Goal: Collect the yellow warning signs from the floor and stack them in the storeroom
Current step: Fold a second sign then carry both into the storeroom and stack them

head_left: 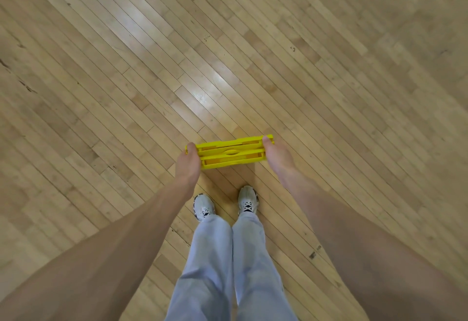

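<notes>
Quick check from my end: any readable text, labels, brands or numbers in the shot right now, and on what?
None readable.
Yellow warning sign: seen edge-on from above, held between the left hand and right hand; its printed faces are hidden, so no wording shows.
Shoes: no legible brand or mark.
Wooden floor: only scuffs and dark specks, no lettering.

a hall or gym: bare strip-wood floor [152, 67] all around.
</notes>
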`<state>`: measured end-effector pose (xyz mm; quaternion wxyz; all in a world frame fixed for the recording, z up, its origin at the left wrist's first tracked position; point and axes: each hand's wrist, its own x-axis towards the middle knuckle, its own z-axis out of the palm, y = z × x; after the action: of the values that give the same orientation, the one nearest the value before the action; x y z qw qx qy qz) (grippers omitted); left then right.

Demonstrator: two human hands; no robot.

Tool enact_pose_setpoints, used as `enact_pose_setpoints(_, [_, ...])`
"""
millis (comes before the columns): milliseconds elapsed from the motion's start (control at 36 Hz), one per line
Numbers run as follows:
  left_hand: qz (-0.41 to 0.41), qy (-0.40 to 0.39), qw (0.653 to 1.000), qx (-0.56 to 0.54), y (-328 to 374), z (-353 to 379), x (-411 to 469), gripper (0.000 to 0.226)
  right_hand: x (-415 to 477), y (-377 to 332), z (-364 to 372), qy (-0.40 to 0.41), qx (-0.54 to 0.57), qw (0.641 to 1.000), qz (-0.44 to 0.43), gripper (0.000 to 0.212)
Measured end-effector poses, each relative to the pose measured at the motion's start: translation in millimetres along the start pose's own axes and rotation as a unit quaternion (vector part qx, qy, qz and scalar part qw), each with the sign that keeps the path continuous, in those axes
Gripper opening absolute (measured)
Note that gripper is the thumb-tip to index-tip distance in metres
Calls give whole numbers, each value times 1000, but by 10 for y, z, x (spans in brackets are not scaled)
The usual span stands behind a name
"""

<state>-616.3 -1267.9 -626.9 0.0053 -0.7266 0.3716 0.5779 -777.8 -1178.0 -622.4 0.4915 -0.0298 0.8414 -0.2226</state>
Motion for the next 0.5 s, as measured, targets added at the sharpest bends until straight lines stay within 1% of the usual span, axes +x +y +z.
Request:
enact_pose_setpoints(111, [-4, -9, 1000, -2, -168, 3, -54, 43, -64, 91, 14, 1, 6, 1000, 2, 49])
enact_pose_setpoints(250, [-12, -4, 999, -52, -350, -10, -129, 33, -126, 207, -3, -3, -21, 1000, -10, 46])
enact_pose_setpoints(333, [-14, 12, 996, -92, -424, -48, -221, 45, -190, 183, -8, -14, -50, 998, -28, 44])
enact_pose_setpoints(444, [-17, 10, 991, -129, -475, -185, -431, 46, -339, 67, -11, -39, -89, 993, -62, 50])
enact_pose_setpoints(500, [-27, 26, 989, -144, -470, -317, -609, 50, -488, -42, -19, -55, -109, 989, -87, 53])
